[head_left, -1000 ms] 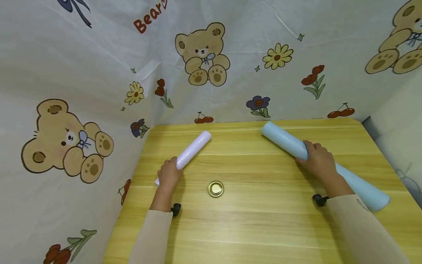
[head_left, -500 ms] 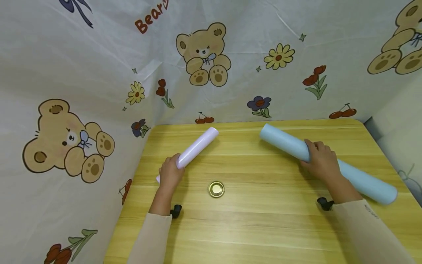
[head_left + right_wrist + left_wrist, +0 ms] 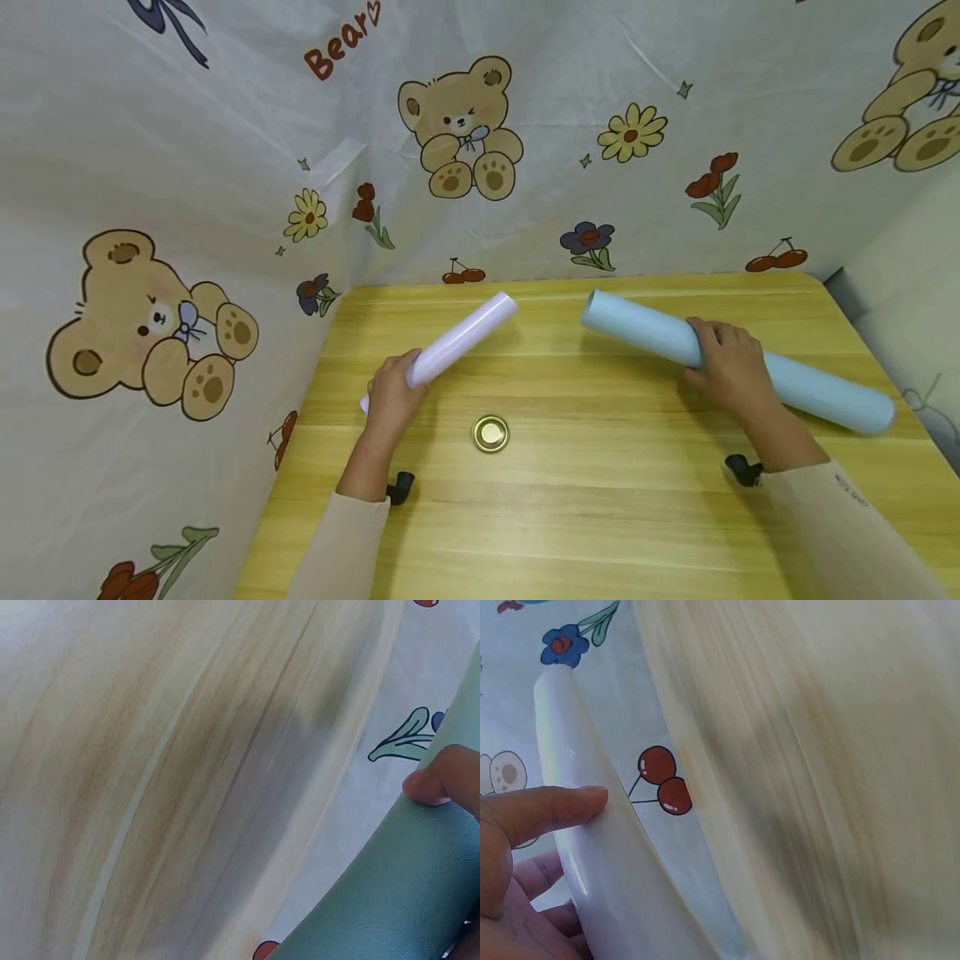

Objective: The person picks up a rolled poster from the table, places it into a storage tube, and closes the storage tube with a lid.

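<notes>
My left hand [image 3: 395, 396] grips a glossy pale lilac roll [image 3: 465, 337] near its lower end, and the roll slants up to the right. In the left wrist view the thumb lies across the lilac roll [image 3: 622, 870], with fingers curled behind it. My right hand [image 3: 729, 364] grips a longer, thicker light blue roll [image 3: 637, 325] around its middle. The far end of the blue roll points up-left, showing an open mouth. In the right wrist view the thumb presses on the textured blue-green roll [image 3: 375, 892]. Between the two rolls' far ends is a gap.
A small round gold-coloured lid or dish [image 3: 491, 433] lies on the wooden table [image 3: 585, 517] between the forearms. A cloth [image 3: 555, 67] printed with bears and flowers hangs behind and at the left. A thin cord [image 3: 930, 400] shows past the right edge.
The lilac roll has moved right, its far end nearer the blue roll. The blue roll has turned flatter, its far end lower and its near end higher in view.
</notes>
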The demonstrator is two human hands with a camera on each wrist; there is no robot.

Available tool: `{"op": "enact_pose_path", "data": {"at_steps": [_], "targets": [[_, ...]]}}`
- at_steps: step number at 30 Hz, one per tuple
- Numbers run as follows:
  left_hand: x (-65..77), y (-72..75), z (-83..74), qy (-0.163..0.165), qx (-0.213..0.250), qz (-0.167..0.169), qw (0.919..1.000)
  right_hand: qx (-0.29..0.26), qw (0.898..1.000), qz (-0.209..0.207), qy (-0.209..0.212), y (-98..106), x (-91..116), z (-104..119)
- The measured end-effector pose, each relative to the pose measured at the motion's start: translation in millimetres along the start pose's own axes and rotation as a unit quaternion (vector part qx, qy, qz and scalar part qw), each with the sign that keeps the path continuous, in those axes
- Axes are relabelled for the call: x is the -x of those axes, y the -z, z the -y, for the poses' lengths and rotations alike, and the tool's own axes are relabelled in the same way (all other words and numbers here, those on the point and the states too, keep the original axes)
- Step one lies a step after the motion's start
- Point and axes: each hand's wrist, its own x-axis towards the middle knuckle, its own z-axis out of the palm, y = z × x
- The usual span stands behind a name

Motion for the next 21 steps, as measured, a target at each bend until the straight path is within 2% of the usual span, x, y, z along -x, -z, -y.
{"op": "enact_pose_path", "data": {"at_steps": [10, 21], "targets": [[5.8, 1.0, -8.6, -0.028, 0.004, 0.009, 0.9995, 0.000, 1.000, 0.002, 0.005, 1, 4, 6], [9.7, 3.2, -19.4, -0.071, 0.009, 0.024, 0.9972, 0.007, 0.999, -0.029, 0.031, 2, 2, 6]]}}
